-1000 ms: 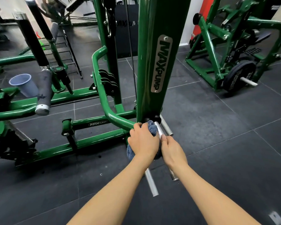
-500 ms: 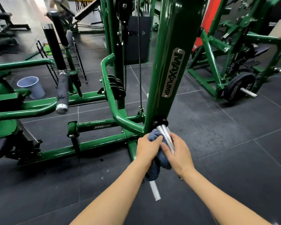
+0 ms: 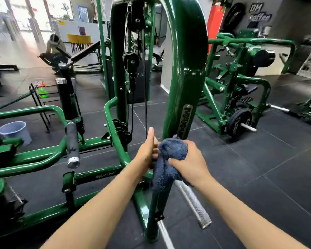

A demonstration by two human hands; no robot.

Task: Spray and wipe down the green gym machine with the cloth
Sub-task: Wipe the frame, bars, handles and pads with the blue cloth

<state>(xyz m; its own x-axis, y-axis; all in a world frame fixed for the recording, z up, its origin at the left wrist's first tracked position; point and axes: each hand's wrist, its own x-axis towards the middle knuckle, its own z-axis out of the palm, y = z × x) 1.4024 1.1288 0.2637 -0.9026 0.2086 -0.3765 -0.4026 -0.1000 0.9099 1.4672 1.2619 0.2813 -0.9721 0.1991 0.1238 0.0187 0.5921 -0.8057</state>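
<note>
My right hand [image 3: 190, 162] grips the fluffy dark-blue cloth [image 3: 169, 159], which hangs lengthwise downward. My left hand [image 3: 147, 153] touches it, thumb up, before the glossy green machine post [image 3: 185, 69].

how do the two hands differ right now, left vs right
The right hand has its fingers curled into the blue cloth, bunching it over the chrome bar. The left hand is flatter, thumb pointing up, beside the cloth; whether it holds the cloth is hidden. The right hand sits slightly lower and nearer the camera. Both are bare and meet at the cloth by the green upright.

head cam | faces forward-down | close over hands [image 3: 169, 159] | single view
</note>
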